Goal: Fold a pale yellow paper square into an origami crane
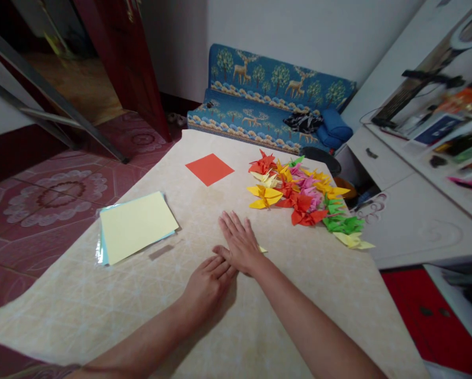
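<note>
My right hand (241,246) lies flat, palm down, on the cream tablecloth with its fingers stretched out. From under its outer edge pokes a small pale yellow paper corner (262,249); the rest of that paper is hidden. My left hand (212,281) rests against the right one, its fingers laid down and its tips near the right thumb. Whatever is under the left fingers is hidden. Beyond the hands lies a flat red paper square (209,169). To the right sits a cluster of folded paper cranes (301,192) in red, yellow, orange, pink and green.
On the left of the table (141,310) lies a stack of pale yellow paper (139,226) on a clear wrapper, beside a small grey-brown strip (161,252). A blue patterned sofa (259,100) stands behind, a white cabinet (413,210) at right and a metal ladder (50,105) at left.
</note>
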Available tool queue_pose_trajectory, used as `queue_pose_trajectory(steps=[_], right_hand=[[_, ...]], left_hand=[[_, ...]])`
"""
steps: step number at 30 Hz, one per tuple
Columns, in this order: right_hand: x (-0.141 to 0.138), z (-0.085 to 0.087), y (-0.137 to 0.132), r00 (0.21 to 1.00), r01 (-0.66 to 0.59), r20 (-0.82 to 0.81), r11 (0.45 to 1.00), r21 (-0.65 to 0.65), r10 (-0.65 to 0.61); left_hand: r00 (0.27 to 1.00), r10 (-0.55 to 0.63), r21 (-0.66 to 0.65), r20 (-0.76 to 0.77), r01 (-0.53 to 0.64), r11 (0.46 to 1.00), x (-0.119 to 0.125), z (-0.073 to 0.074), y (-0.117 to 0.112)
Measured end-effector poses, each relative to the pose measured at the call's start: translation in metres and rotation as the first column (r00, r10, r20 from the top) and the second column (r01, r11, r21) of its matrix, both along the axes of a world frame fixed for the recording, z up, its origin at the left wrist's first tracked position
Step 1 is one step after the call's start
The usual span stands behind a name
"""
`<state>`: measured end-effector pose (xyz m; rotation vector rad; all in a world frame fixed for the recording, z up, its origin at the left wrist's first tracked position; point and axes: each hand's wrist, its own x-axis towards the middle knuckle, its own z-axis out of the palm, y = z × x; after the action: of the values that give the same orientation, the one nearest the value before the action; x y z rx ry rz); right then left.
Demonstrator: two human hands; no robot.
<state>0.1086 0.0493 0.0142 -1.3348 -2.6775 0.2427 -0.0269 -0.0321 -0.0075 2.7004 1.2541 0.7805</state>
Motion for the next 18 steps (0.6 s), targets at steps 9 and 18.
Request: queue_pose_trajectory(steps=[9, 18], right_hand=[[-0.020, -0.011, 0.047, 1.000, 0.006, 0.025, 0.996, 0.088, -0.008], [-0.035, -0.013, 0.074, 0.997, 0.079, 0.010, 0.986, 0.149, -0.081]], left_hand=[[0.999, -0.014, -0.011, -0.033, 0.014, 1.000, -0.002, 0.000, -0.002], [1.000, -0.011, -0.009, -0.002, 0.011, 1.000, -0.001, -0.001, -0.001]])
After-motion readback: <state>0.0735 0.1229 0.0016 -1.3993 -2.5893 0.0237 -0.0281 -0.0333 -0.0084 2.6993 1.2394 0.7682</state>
